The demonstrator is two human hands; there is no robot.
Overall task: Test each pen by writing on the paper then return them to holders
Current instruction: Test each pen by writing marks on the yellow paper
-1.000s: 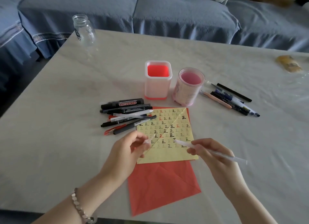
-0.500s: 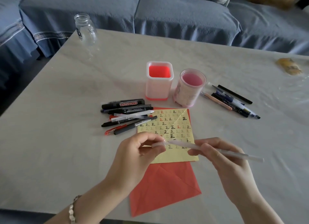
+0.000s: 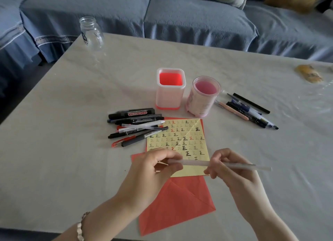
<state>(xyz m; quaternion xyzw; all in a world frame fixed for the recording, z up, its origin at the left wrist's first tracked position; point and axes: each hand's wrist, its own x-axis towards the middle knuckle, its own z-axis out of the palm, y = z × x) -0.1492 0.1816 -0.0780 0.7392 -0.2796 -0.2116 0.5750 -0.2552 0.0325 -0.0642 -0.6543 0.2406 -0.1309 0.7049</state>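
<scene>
1. A person holds a white pen (image 3: 195,163) level above the near edge of the yellow paper (image 3: 180,138). Its long axis runs from 9 o'clock to 3 o'clock, with the right end dipping slightly.
2. The left hand (image 3: 153,172) pinches the pen's left tip between thumb and fingers, and the right hand (image 3: 232,170) is curled round the barrel. The tail sticks out past the right hand toward 3 o'clock. Whether the cap is coming off or going on cannot be told.
3. The paper lies directly beneath the pen, so a test stroke would probably need only a tilt and a short drop.
4. The square holder (image 3: 170,89) and round holder (image 3: 205,96) stand side by side at 12 o'clock, beyond the paper. The round one is nearer the right hand.
5. One pile of pens (image 3: 137,132) lies on the surface (image 3: 72,150) at 10 o'clock from the hands, and another group (image 3: 246,111) lies at 1 o'clock.
6. Legible text: "WHITEBOARD" on a black marker (image 3: 131,113), and rows of "正" in black and red ink on the paper. The print on the marker next to it is too small to read.
</scene>
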